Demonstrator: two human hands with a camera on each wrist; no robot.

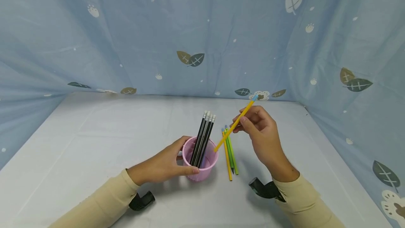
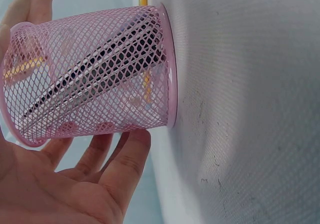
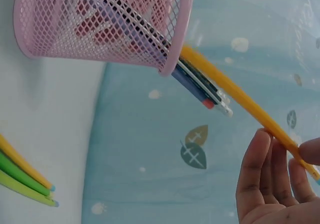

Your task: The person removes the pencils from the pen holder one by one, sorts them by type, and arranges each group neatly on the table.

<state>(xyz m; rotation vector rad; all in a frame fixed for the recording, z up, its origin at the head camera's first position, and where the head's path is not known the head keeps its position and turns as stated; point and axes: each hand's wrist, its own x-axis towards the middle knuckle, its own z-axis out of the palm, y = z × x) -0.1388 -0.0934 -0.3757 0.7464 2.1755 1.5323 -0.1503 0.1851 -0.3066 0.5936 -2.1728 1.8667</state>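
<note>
A pink mesh pencil cup (image 1: pixel 205 175) stands on the white table, holding several black pencils (image 1: pixel 202 140) with white erasers. The right wrist view also shows a blue pencil (image 3: pixel 190 86) with a red end in it. My left hand (image 1: pixel 161 163) grips the cup from the left, thumb at the near rim and fingers round the far side. Between thumb and fingers, my right hand (image 1: pixel 261 134) pinches a yellow pencil (image 1: pixel 235 124) with a blue end. That pencil slants down to the cup's right rim; whether its lower tip is inside, I cannot tell.
Right of the cup lie another yellow pencil (image 1: pixel 227 159) and two green pencils (image 1: pixel 232 152), side by side on the table (image 1: pixel 104 133). A blue leaf-print curtain (image 1: pixel 202 27) hangs behind the table and at both sides. Each wrist wears a black camera mount (image 1: pixel 264 188).
</note>
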